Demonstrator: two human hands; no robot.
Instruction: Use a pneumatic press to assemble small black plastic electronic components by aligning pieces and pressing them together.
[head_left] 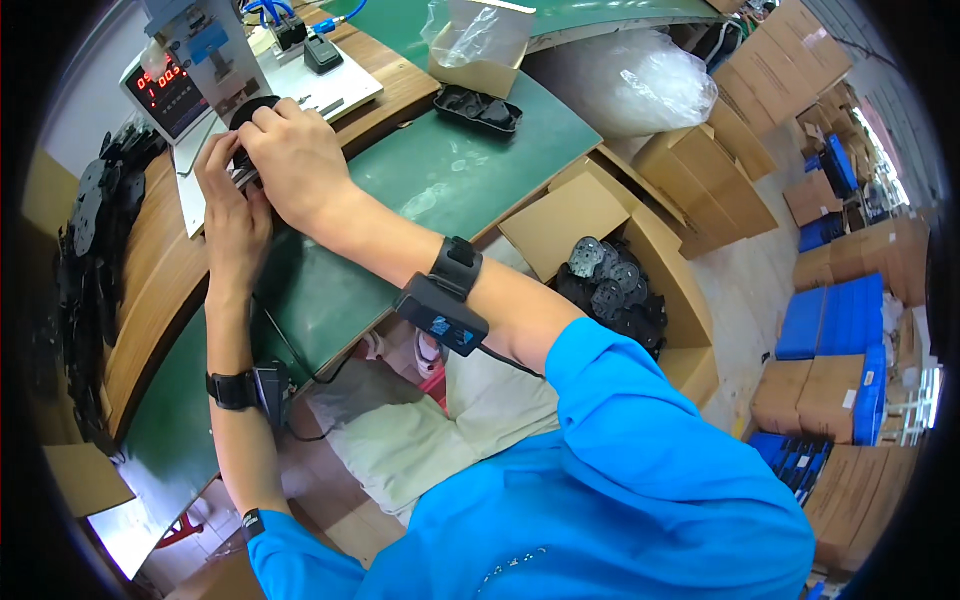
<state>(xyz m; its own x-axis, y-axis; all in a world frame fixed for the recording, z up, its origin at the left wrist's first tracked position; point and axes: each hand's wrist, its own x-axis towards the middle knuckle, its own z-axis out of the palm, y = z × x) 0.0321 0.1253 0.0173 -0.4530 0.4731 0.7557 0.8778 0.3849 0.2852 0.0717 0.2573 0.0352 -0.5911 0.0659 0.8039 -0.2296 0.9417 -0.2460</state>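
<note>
Two hands form my grip from afar: left hand point(237, 215) and right hand point(297, 160) around a black part point(247, 110), beside the grey machine column point(215, 62). Pinching or merely steadying, I cannot tell; I'd press evenly, fingertips clear of the column.

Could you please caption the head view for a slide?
Left hand and right hand together at a black part on a benchtop machine, an open carton of dark parts to the right.
</note>
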